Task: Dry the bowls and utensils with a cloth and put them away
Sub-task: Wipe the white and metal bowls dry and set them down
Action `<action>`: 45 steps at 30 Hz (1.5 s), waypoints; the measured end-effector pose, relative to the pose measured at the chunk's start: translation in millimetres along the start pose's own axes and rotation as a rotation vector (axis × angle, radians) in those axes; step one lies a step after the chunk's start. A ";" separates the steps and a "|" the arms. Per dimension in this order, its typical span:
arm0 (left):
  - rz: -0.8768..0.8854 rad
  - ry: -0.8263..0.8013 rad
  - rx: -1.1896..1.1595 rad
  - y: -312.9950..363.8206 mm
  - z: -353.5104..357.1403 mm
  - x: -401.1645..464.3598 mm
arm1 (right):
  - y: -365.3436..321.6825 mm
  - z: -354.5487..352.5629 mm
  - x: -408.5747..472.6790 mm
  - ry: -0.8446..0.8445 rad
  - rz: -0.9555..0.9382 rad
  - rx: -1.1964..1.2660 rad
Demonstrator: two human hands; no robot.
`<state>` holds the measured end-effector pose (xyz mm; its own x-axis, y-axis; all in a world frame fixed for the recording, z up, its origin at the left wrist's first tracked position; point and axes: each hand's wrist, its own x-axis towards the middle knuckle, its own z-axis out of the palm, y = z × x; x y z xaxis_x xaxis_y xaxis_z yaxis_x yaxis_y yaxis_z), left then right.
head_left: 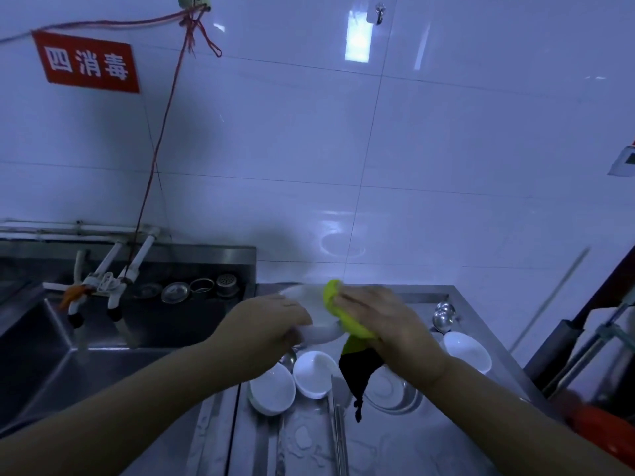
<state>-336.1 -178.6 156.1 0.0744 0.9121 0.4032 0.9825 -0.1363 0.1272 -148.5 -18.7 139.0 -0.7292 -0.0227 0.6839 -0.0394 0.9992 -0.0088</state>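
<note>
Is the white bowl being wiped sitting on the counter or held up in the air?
Held up. The left hand grips the white bowl above the counter, and the right hand presses the yellow cloth against it.

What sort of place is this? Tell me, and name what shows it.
Probably a commercial kitchen's dishwashing area: a steel sink with taps, white wall tiles, and a red sign reading "four: disinfect".
</note>
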 end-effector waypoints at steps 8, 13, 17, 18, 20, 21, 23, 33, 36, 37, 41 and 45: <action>-0.638 0.188 -1.488 26.8 8.2 18.2 | -14.6 12.6 29.1 0.260 0.408 0.203; -0.709 0.275 -1.664 36.1 1.6 30.1 | -32.5 22.0 32.0 0.323 0.263 0.069; -0.623 0.216 -1.670 38.4 0.5 28.2 | -33.3 26.5 27.5 0.308 0.197 -0.065; -0.606 0.201 -1.663 39.5 0.2 27.5 | -31.8 25.3 29.5 0.308 0.202 -0.052; -0.597 0.203 -1.653 42.0 -0.5 26.7 | -27.5 22.2 35.8 0.338 0.242 0.008; -0.605 0.218 -1.650 42.4 -0.4 26.8 | -24.8 19.5 40.1 0.371 0.305 0.065; -0.625 0.241 -1.644 39.7 -0.6 25.6 | -21.2 11.9 48.8 0.422 0.509 0.293; -0.727 0.487 -2.002 13.5 4.2 20.1 | -25.6 1.5 42.6 0.355 0.605 0.241; -0.713 0.471 -2.012 16.9 3.1 19.2 | -37.9 10.8 44.9 0.346 0.391 0.113; -0.724 0.477 -2.005 15.6 1.8 19.0 | -40.9 12.2 43.9 0.343 0.346 0.104; -0.775 0.505 -2.005 6.1 -5.9 13.1 | -37.9 7.4 25.8 0.294 0.150 0.053; -0.754 0.424 -2.011 11.1 -5.3 7.3 | -22.0 2.2 22.3 0.309 0.160 -0.009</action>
<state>-325.5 -175.5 165.2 -0.4371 0.8961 -0.0773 -0.6574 -0.2597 0.7073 -165.4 -41.3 152.9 -0.4840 0.1446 0.8630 0.0659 0.9895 -0.1288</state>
